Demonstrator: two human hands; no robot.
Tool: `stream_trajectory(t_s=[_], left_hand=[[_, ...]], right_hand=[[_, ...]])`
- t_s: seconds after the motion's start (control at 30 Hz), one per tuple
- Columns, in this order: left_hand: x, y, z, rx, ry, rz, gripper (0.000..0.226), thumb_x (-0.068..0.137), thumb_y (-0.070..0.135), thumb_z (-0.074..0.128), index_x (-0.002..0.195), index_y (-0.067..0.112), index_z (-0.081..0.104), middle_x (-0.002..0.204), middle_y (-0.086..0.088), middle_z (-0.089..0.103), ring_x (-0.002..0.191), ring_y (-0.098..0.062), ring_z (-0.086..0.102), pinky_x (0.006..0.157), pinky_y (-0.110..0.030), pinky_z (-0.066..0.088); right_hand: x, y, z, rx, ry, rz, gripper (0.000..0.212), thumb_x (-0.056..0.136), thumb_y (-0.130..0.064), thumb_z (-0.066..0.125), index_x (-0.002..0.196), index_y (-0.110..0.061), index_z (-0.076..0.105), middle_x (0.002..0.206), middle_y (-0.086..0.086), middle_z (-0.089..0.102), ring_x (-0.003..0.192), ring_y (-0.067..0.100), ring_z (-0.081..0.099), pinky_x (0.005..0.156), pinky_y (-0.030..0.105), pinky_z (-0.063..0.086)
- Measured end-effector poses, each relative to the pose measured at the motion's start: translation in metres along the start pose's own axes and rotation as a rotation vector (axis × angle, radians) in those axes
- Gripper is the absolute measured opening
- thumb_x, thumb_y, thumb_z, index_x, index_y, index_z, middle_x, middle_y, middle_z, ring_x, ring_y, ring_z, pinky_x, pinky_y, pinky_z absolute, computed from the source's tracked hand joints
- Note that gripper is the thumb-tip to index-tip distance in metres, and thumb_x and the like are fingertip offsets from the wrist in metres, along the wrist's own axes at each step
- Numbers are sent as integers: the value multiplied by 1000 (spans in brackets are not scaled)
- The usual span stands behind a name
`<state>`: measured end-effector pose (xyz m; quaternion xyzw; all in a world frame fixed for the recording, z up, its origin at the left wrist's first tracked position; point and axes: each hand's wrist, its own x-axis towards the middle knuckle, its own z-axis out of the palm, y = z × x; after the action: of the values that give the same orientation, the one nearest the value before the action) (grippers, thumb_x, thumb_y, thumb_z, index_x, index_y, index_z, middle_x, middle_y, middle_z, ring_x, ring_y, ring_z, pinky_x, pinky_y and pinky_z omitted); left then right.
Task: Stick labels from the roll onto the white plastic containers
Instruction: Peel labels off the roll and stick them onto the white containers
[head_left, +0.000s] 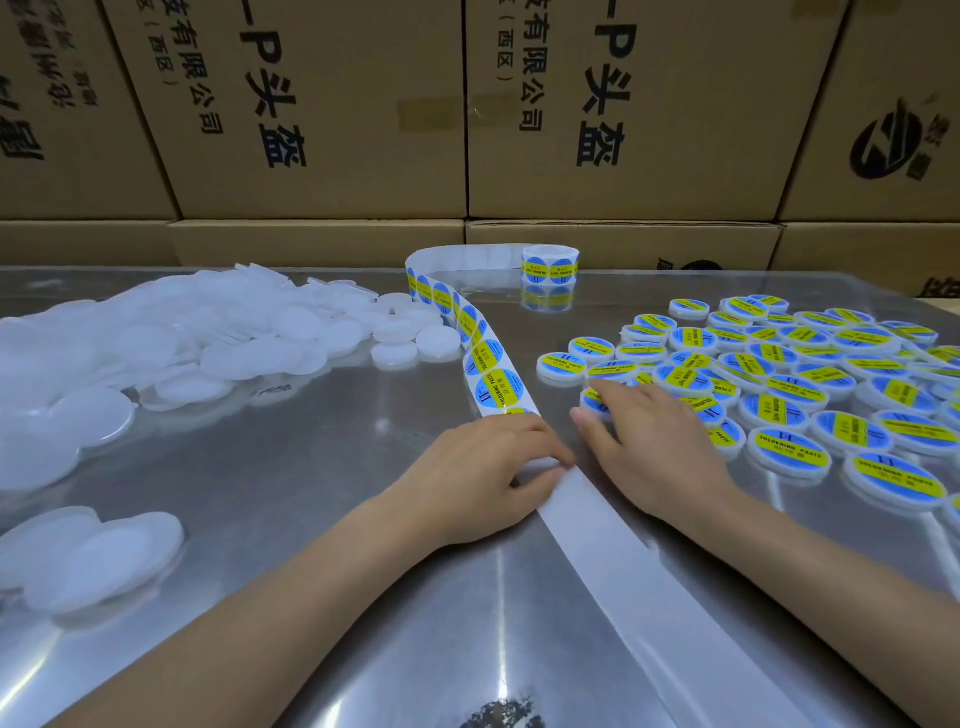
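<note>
Label strip (488, 364) runs between unlabelled containers (171, 343) and labelled ones (810, 384).

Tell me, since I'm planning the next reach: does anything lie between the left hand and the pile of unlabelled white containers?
Nothing visible does. The left hand rests on the label strip, and bare shiny table stretches from it to the unlabelled containers on the far left. The strip and the labelled containers lie to its right, away from that path.
</note>
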<state>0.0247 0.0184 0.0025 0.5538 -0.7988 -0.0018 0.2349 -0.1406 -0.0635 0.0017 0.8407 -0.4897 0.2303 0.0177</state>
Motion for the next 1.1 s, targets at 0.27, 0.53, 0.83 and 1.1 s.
stream_trajectory(t_s=[0.27, 0.53, 0.83, 1.1], left_hand=[[9, -19, -2, -249, 347, -265, 21, 88, 10, 55, 102, 21, 66, 104, 9, 64, 101, -11, 58, 85, -21, 41], [26, -88, -10, 38, 279, -662, 61, 93, 37, 51, 143, 9, 33, 151, -11, 30, 140, -26, 21, 113, -36, 22], [61, -131, -10, 276, 180, -807, 72, 88, 67, 32, 148, 30, 19, 158, -3, 10, 143, -37, 4, 110, -59, 10], [71, -141, -13, 195, 78, -795, 67, 86, 67, 39, 142, 32, 35, 152, 1, 27, 136, -35, 26, 108, -52, 28]], right_hand=[[-11, -18, -5, 206, 0, -374, 26, 94, -25, 51, 119, -23, 57, 109, -5, 61, 109, 16, 48, 87, 25, 32], [-11, -19, -3, 132, -73, -345, 31, 94, -31, 45, 125, -26, 50, 118, -8, 59, 112, 15, 46, 93, 29, 34], [-12, -22, 0, 106, -54, -336, 29, 95, -29, 42, 122, -26, 51, 114, -8, 57, 108, 16, 47, 90, 29, 34], [-13, -21, 0, 113, -62, -335, 29, 94, -28, 42, 122, -26, 50, 115, -7, 55, 109, 16, 47, 91, 31, 36]])
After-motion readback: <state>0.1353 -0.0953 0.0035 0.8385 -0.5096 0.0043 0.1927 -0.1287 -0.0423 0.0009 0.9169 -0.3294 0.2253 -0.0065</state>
